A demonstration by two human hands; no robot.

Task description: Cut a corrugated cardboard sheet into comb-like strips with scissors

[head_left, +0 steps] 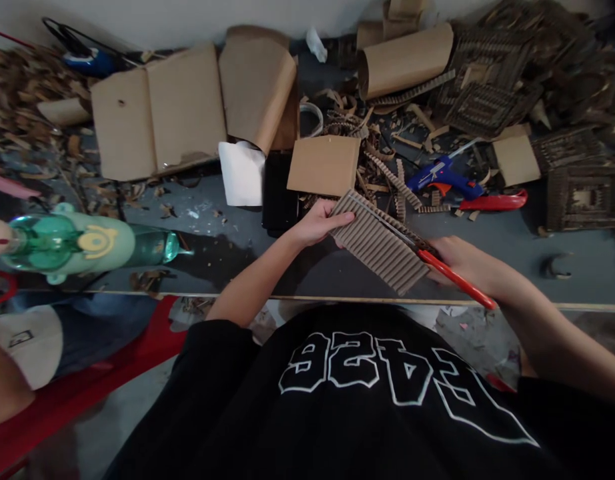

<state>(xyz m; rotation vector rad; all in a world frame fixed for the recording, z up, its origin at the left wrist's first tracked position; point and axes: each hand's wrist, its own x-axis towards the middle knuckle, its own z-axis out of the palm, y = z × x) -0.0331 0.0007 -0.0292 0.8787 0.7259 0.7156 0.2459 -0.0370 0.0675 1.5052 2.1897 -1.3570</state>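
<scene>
Between my two hands is a piece of corrugated cardboard (380, 250), tilted, its ridges facing me. My left hand (320, 223) pinches its upper left corner with the thumb on top. At the right, my right hand (455, 257) is closed around red-handled scissors (455, 277). Their blades lie along the upper long edge of the corrugated piece, with a narrow strip on the far side. The fingers of my right hand are partly hidden behind the red handle and the cardboard. A flat brown cardboard square (323, 163) rests just beyond my left hand.
A blue glue gun (445, 177) and a red-handled tool (495, 200) lie to the right. Stacked corrugated frames (585, 200) fill the far right. A green bottle (102, 243) lies at left, beside a seated person's sleeve (30, 340). Cardboard sheets (160, 110) and scraps line the back.
</scene>
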